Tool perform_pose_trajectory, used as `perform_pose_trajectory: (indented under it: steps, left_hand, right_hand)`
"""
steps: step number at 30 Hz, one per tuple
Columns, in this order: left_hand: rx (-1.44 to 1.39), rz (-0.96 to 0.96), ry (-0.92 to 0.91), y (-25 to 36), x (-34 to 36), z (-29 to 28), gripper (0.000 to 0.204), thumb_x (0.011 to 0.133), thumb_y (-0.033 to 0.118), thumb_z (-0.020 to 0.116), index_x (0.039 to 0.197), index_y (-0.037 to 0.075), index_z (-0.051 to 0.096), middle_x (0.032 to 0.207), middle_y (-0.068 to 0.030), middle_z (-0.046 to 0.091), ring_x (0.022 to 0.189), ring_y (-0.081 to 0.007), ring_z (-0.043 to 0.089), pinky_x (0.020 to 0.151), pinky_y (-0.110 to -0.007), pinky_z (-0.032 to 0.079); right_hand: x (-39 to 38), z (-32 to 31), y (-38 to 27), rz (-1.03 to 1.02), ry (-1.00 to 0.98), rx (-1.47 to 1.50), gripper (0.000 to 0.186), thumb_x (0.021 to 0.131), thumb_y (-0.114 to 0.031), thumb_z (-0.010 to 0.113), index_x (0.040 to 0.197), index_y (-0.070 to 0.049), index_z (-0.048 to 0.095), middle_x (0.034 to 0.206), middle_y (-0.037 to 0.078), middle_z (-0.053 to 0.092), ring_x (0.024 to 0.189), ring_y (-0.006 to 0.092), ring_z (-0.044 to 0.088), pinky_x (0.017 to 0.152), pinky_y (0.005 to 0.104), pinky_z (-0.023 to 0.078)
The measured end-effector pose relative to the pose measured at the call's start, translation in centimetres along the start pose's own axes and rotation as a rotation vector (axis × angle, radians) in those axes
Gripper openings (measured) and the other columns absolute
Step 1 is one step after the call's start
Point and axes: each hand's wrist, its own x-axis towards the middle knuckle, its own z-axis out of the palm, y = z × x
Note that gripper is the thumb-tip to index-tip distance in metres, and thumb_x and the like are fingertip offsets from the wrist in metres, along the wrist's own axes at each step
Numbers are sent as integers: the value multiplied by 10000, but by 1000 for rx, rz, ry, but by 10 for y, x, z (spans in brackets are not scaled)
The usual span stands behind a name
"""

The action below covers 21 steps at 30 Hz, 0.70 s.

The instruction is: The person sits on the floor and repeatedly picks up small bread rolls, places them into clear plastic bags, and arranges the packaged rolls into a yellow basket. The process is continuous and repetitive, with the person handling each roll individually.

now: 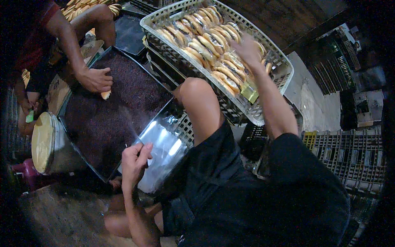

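My left hand (135, 162) is closed at the near edge of a large tray of dark crumbly filling (127, 88). A white end shows beside its thumb and a faint pale streak runs out over the filling, like a thin tool; its kind is unclear. Just right of that hand lies a stack of clear plastic bags (164, 144). My right hand (247, 49), smeared by motion, is over the far right part of a pale plastic crate (284, 84). Rows of bagged, filled buns (201, 49) stand in the crate. The right fingers cannot be made out.
Across the tray, a co-worker's hand (96, 80) presses a bun piece (105, 95) at the filling. A lidded tub (43, 142) stands left of the tray. More buns (84, 7) are piled at the far left. Stacked crates (345, 158) stand at right.
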Motion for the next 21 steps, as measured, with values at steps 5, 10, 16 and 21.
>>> perform_pose_trajectory:
  steps: [5, 10, 16, 21]
  left_hand:
    - [250, 174, 472, -17, -2, -12, 505, 961, 471, 570, 819, -3, 669, 644, -115, 661, 542, -224, 626, 512, -318, 459]
    - [-1107, -189, 291, -41, 4, -26, 859, 927, 750, 311, 1054, -36, 633, 848, -150, 685, 714, -266, 661, 690, -382, 551]
    - [-962, 110, 824, -51, -1, -51, 467, 959, 433, 615, 1093, -14, 604, 976, -101, 655, 837, -202, 651, 743, -337, 554]
    - [-797, 126, 1319, -28, -14, -90, 372, 897, 309, 734, 938, -39, 608, 790, -85, 647, 721, -131, 600, 670, -263, 503]
  right_hand:
    - [-143, 57, -240, -878, -676, 387, 350, 852, -339, 690, 1032, -40, 670, 910, 185, 698, 852, 331, 690, 741, 434, 543]
    - [-176, 79, -250, 69, -906, 1350, 209, 981, -206, 564, 1042, -9, 595, 879, 70, 639, 779, 171, 677, 611, 286, 562]
    - [-217, 91, -223, 320, -859, 1335, 260, 991, -247, 564, 981, 12, 589, 821, 94, 620, 770, 154, 668, 569, 284, 563]
    - [-170, 131, -278, -310, -607, 999, 373, 970, -280, 614, 1150, 40, 546, 922, 111, 648, 846, 194, 653, 750, 325, 534]
